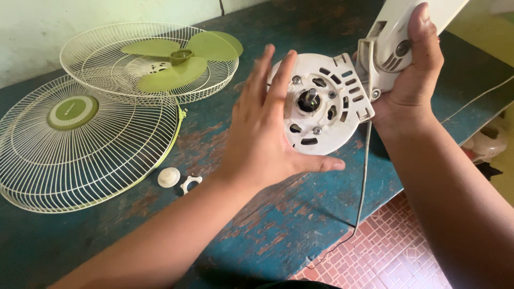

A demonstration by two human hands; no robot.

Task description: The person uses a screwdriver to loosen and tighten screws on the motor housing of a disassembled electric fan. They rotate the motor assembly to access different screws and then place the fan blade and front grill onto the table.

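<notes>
White plastic fan motor housing [325,104] faces up above the bench's [278,214] right edge, its shaft exposed; right hand [409,80] clamps its neck, left hand [262,139], fingers spread, steadies the rim. Grilles [91,144] and green blade [182,59] lie at the far left corner.

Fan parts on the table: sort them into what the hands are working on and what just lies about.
In hand:
- motor housing, left hand flat against its face
- fan neck, gripped by right hand
- cord hanging from it

Lying about:
- front grille
- rear grille with green blade in it
- white cap
- white nut
</notes>
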